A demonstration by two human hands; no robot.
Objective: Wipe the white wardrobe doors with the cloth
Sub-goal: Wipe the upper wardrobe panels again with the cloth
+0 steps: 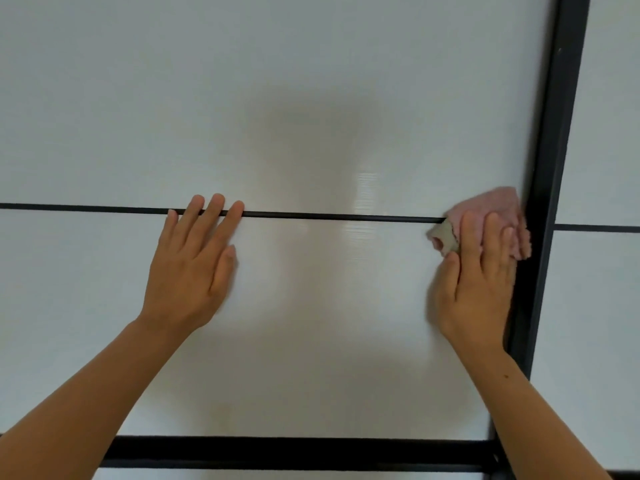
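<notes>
glossy white door [311, 98] — fluffy pink cloth [491, 202]

Left hand [194, 258] flat on wardrobe door [311, 98], right hand [478, 285] on cloth [491, 206] beside frame post [547, 202]

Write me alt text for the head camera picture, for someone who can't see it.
A person's right hand presses a pink cloth flat against a white wardrobe door, beside its black vertical frame. The left hand lies flat on the same door, its fingers reaching across a thin black horizontal strip.
</notes>
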